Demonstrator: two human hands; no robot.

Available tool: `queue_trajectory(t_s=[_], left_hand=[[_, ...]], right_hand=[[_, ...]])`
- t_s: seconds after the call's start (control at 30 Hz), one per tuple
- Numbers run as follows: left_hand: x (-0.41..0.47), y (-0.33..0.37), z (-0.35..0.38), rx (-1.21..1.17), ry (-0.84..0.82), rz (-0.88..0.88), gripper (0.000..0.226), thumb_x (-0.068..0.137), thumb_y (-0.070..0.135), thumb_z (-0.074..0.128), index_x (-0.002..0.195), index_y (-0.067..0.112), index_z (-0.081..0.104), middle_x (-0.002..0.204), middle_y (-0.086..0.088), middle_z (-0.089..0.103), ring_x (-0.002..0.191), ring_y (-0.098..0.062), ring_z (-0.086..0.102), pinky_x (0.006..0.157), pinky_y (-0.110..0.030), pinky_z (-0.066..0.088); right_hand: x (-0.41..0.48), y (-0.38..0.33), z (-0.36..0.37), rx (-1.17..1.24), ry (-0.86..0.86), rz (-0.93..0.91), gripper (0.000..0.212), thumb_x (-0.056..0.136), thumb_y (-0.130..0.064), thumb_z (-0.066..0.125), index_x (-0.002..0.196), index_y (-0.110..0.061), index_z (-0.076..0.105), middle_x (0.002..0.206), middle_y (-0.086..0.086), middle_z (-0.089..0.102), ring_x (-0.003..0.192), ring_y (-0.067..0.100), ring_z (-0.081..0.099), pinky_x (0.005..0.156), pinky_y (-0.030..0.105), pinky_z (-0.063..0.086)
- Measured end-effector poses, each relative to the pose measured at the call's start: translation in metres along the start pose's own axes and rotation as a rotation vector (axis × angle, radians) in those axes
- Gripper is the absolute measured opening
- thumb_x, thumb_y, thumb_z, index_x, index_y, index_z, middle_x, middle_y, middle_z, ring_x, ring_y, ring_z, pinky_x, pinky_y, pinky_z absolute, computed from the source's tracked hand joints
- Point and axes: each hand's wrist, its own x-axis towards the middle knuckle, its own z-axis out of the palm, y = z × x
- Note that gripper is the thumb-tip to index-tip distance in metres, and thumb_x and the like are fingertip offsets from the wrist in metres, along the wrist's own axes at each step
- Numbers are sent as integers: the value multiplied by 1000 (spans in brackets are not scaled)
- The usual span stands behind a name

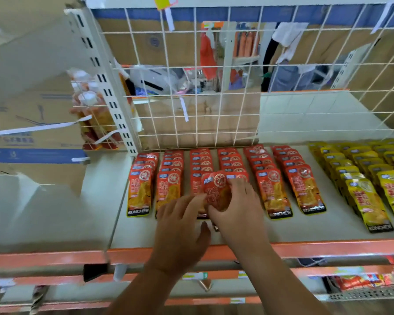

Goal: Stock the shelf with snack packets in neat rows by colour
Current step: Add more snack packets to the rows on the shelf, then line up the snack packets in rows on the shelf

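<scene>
Currently, the right hand (239, 208) grips a red packet (215, 189), fingers curled over its upper edge and thumb at its lower end. The left hand (180, 226) only touches the packet's lower-left edge with straight fingers. The packet sits just above the front of the middle red rows (273, 192) on the shelf (282, 230), its long axis tilted slightly off their front-to-back line. Placement likely requires squaring that axis; the right hand is nearer. Which row is the target cannot be determined.
</scene>
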Motion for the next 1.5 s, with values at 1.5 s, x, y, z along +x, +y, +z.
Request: queue_trajectory(t_s=[1.5], left_hand=[[-35,-145,-75,142,-23,-281,51,84,34,76,130,20,59,122,1,66,111,-21,61,92,-39,48]], right_hand=[[5,-160,142,-320,-172,60,99,78,-57,76,150,-11,25,134,9,51,114,29,63,83,39,56]])
